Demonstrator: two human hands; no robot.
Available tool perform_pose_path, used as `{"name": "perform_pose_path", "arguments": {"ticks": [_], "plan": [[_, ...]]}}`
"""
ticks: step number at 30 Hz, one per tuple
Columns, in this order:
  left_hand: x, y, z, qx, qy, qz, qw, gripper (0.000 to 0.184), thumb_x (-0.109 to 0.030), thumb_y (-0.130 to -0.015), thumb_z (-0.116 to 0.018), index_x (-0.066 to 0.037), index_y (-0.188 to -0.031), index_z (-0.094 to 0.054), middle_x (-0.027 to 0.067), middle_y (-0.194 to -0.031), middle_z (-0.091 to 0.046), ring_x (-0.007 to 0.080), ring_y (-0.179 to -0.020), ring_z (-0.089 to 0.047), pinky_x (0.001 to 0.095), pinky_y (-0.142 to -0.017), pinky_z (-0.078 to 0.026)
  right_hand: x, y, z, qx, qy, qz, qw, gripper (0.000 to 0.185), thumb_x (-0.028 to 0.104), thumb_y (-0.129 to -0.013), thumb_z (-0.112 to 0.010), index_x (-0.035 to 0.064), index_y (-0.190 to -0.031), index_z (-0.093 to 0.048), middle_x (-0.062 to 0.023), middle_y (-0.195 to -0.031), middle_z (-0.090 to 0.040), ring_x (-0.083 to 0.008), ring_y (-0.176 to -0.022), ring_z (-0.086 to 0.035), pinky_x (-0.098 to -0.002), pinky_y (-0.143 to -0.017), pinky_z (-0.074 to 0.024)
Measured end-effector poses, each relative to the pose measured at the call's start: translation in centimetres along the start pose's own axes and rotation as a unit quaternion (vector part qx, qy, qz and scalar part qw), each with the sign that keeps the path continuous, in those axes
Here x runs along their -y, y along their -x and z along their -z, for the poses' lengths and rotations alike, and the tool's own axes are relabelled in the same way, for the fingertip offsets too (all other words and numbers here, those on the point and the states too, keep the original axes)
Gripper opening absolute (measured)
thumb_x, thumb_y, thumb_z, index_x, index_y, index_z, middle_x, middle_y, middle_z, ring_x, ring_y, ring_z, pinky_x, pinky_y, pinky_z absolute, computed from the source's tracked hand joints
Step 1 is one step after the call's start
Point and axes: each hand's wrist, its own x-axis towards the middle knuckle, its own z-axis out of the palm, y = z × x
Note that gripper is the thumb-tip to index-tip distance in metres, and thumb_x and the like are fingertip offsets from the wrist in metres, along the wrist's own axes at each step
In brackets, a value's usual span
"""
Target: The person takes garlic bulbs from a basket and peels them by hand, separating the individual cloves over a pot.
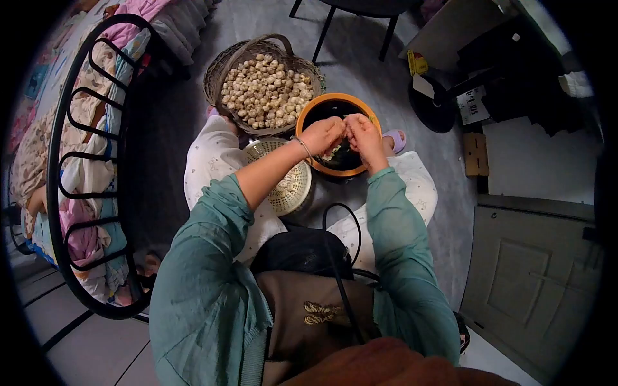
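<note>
Above a dark bucket with an orange rim (370, 114), my left hand (322, 136) and my right hand (364, 136) meet with their fingers pinched together. Whatever they hold is small and hidden by the fingers. Some pale bits (331, 153) show below them, inside the bucket. Beyond my left hand stands a woven basket (215, 77) with an arched handle, full of round, whitish-brown bulbs (267, 90) that look like garlic. A pale plastic colander (297, 186) sits between my legs, partly under my left forearm; a few small pale pieces seem to lie in it.
A black metal bed frame (58, 174) with piled bedding stands at the left. At the top is a dark stool or table (367, 5) on thin legs. To the right are a round black base (431, 106), a small cardboard box (476, 154) and a grey door (524, 276).
</note>
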Motion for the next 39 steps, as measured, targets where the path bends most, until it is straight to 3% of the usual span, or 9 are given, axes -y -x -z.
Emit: {"name": "perform_pose_path", "arguments": {"ticks": [2, 9, 16, 18, 21, 25, 31, 33, 39], "plan": [[-0.2, -0.2, 0.1, 0.012, 0.191, 0.037, 0.981, 0.027, -0.029, -0.096, -0.042, -0.006, -0.104, -0.054, 0.0024, -0.068, -0.048, 0.0095, -0.051, -0.045, 0.0219, -0.045, -0.038, 0.6, 0.3, 0.3, -0.029, -0.155, -0.040, 0.987, 0.021, 0.021, -0.093, -0.050, 0.0028, -0.102, -0.054, -0.0001, -0.075, -0.054, -0.0039, -0.056, -0.045, -0.0155, -0.044, -0.0327], [-0.7, -0.7, 0.4, 0.005, 0.375, 0.021, 0.927, 0.033, -0.019, -0.094, -0.040, -0.003, -0.123, -0.046, 0.0027, -0.071, -0.049, 0.0110, -0.054, -0.045, 0.0224, -0.048, -0.038, 2.4, 1.2, -0.3, -0.060, -0.171, -0.010, 0.983, 0.023, 0.022, -0.094, -0.049, 0.0028, -0.106, -0.056, -0.0005, -0.079, -0.053, -0.0037, -0.059, -0.046, -0.0146, -0.044, -0.0323], [-0.8, -0.3, 0.8, 0.026, 0.326, 0.019, 0.945, 0.042, -0.012, -0.089, -0.039, -0.002, -0.130, -0.040, 0.0054, -0.075, -0.053, 0.0120, -0.056, -0.049, 0.0234, -0.050, -0.041, 2.8, 1.3, -0.6, 0.010, -0.031, -0.017, 0.999, 0.024, 0.020, -0.090, -0.056, 0.0019, -0.105, -0.060, -0.0028, -0.088, -0.058, -0.0053, -0.065, -0.051, -0.0171, -0.051, -0.0390], [-0.5, -0.3, 0.6, -0.011, 0.303, 0.035, 0.952, 0.044, -0.013, -0.088, -0.039, -0.002, -0.131, -0.038, 0.0067, -0.071, -0.055, 0.0123, -0.052, -0.050, 0.0230, -0.048, -0.041, 2.8, 1.4, -1.2, -0.029, 0.100, 0.059, 0.993, 0.022, 0.018, -0.087, -0.060, 0.0009, -0.101, -0.062, -0.0040, -0.092, -0.059, -0.0104, -0.074, -0.056, -0.0220, -0.065, -0.0447], [-0.1, -0.3, 0.6, -0.016, 0.283, 0.029, 0.959, 0.047, -0.015, -0.088, -0.041, -0.002, -0.133, -0.036, 0.0062, -0.067, -0.055, 0.0119, -0.048, -0.049, 0.0229, -0.045, -0.040, 1.7, 1.0, -1.0, -0.016, 0.120, 0.097, 0.988, 0.019, 0.016, -0.085, -0.062, 0.0010, -0.098, -0.064, -0.0034, -0.090, -0.059, -0.0134, -0.082, -0.057, -0.0255, -0.075, -0.0449], [-0.2, -0.4, 0.8, -0.020, 0.248, 0.034, 0.968, 0.049, -0.018, -0.087, -0.042, -0.003, -0.133, -0.036, 0.0053, -0.066, -0.056, 0.0112, -0.046, -0.049, 0.0224, -0.043, -0.040, 1.3, 0.9, -0.7, -0.004, 0.148, 0.155, 0.977, 0.020, 0.014, -0.083, -0.063, 0.0024, -0.100, -0.062, -0.0038, -0.089, -0.059, -0.0125, -0.082, -0.057, -0.0258, -0.073, -0.0454], [-0.1, -0.6, 0.8, -0.050, 0.236, 0.036, 0.970, 0.021, -0.016, -0.087, -0.046, -0.003, -0.104, -0.049, 0.0046, -0.067, -0.057, 0.0110, -0.049, -0.053, 0.0224, -0.043, -0.041, 1.3, 0.6, -0.7, 0.023, 0.079, 0.103, 0.991, 0.021, 0.011, -0.084, -0.060, 0.0017, -0.102, -0.055, -0.0073, -0.088, -0.059, -0.0153, -0.081, -0.058, -0.0273, -0.074, -0.0457], [0.0, -0.6, 1.0, -0.047, 0.189, 0.043, 0.980, 0.011, -0.016, -0.086, -0.049, -0.005, -0.087, -0.049, 0.0040, -0.065, -0.056, 0.0112, -0.049, -0.053, 0.0230, -0.042, -0.041, 1.6, 1.0, -1.1, -0.011, 0.191, 0.142, 0.971, 0.019, 0.009, -0.083, -0.058, 0.0024, -0.101, -0.053, -0.0077, -0.089, -0.058, -0.0154, -0.082, -0.057, -0.0279, -0.075, -0.0457], [-0.4, -0.5, 1.4, -0.071, 0.137, 0.061, 0.986, 0.013, -0.017, -0.082, -0.054, -0.005, -0.078, -0.050, 0.0036, -0.057, -0.052, 0.0114, -0.044, -0.049, 0.0245, -0.040, -0.039, 1.5, 1.4, -1.8, -0.013, 0.200, 0.176, 0.964, 0.020, 0.008, -0.082, -0.057, 0.0047, -0.101, -0.053, -0.0062, -0.092, -0.057, -0.0149, -0.085, -0.056, -0.0277, -0.076, -0.0449]]}}
